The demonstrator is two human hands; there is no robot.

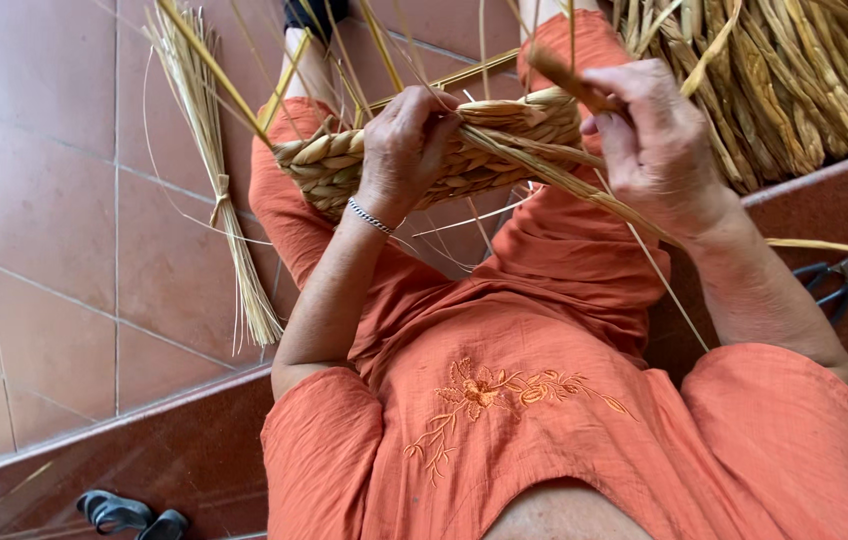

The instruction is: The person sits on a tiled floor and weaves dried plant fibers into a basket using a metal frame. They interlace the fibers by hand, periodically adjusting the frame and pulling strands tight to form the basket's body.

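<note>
The person sits with a half-made woven basket (444,150) on the lap, above the knees of the orange dress (524,400). The left hand (406,140) lies on the rim of the basket, fingers curled down over the braided edge and closed on it. A thin silver bracelet (372,216) is on this wrist. The right hand (644,130) is at the right end of the basket, closed on a flat brown strand (569,80) which it pinches between thumb and fingers. A long twisted strand (564,180) runs from the basket rim, under this hand, down to the right over the thigh. Many loose thin straws stand up from the basket.

On the tiled floor (44,250), left of the left leg, lies a tied bundle (219,170) of pale straw, near the leg but not touching it. In the upper right corner a big heap (794,80) of dry yellow-brown fibre lies on the dark red step (824,200). Dark scissors (844,275) lie on the same step, just beside the right forearm. At the lower left edge dark sandals (129,515) are partly visible.
</note>
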